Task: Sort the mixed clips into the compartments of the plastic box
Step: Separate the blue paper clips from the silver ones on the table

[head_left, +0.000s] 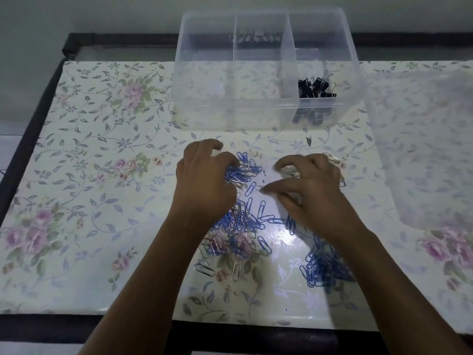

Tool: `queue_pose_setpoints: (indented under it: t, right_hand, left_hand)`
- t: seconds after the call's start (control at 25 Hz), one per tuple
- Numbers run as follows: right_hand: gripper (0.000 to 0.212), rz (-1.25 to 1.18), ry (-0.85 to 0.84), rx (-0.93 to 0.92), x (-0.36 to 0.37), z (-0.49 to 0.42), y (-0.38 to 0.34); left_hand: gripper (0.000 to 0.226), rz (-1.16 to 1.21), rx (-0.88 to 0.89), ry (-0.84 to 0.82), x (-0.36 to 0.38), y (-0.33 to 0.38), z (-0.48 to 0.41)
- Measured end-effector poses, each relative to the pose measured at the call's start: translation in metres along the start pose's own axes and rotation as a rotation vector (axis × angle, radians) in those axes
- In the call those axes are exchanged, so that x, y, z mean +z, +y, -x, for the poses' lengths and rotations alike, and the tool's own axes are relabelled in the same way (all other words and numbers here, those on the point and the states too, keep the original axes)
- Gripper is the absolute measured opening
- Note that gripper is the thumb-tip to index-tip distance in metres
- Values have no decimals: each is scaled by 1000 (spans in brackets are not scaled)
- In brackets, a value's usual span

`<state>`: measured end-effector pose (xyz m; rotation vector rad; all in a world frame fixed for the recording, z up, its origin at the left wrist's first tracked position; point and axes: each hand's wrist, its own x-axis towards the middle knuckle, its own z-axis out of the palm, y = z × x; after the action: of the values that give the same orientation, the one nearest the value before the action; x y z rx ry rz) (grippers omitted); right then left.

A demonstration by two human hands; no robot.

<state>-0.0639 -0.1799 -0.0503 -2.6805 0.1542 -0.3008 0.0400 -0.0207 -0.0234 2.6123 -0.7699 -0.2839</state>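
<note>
Two hands work before the box (230, 111): left hand (204, 178) curls round blue paperclips (245, 170), right hand (309, 185) claws over silver paperclips (332, 158), hold uncertain. I judge colours are being separated; binder clips (317, 88) sit in the right compartment.

Glossy floral tablecloth (102, 175), clear plastic box (204, 73), metal clips (245, 221).
</note>
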Motion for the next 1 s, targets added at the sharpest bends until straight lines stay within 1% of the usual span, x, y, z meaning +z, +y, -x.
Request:
queue_pose_setpoints:
  t: [0.04,0.16,0.28,0.36,0.4,0.44,0.48,0.52,0.6,0.68,0.76,0.88,0.96,1.0]
  right_hand:
    - [19,11,26,32,-3,0,5]
    - [24,87,121,153,-14,2,17]
    - [20,145,172,222,-16,3,16]
    - [22,155,197,229,-14,2,13]
    - [26,146,198,217,-13,1,12]
    - [30,130,184,198,-11,1,11]
    - [35,115,153,174,-9,2,9]
    - [39,105,110,146,-5,3,7]
    - [46,98,23,89,2,4,2]
    - [48,80,-20,40,7,4,0]
    - [46,28,-11,30,4,3,2]
    - [39,-94,29,36,-4,4,7]
    - [32,-147,49,41,-6,4,9]
    - [31,-155,57,45,-6,4,8]
  left_hand:
    - [40,20,17,-7,1,0,1]
    - [54,-20,60,-47,4,3,2]
    - [48,21,142,-153,6,10,5]
    - [42,68,176,-208,8,11,6]
    - [42,77,193,-182,9,10,4]
    - [42,69,201,-120,9,7,2]
    - [44,44,179,-50,8,5,-1]
    - [46,15,126,-21,5,4,-2]
    - [57,-53,22,-93,2,4,0]
    - [61,-76,6,-155,1,6,2]
    - [59,-70,4,-165,1,8,3]
    - [48,-101,-77,-215,2,5,4]
    - [50,-103,-68,-230,3,5,7]
    - [55,-92,-51,-213,2,5,6]
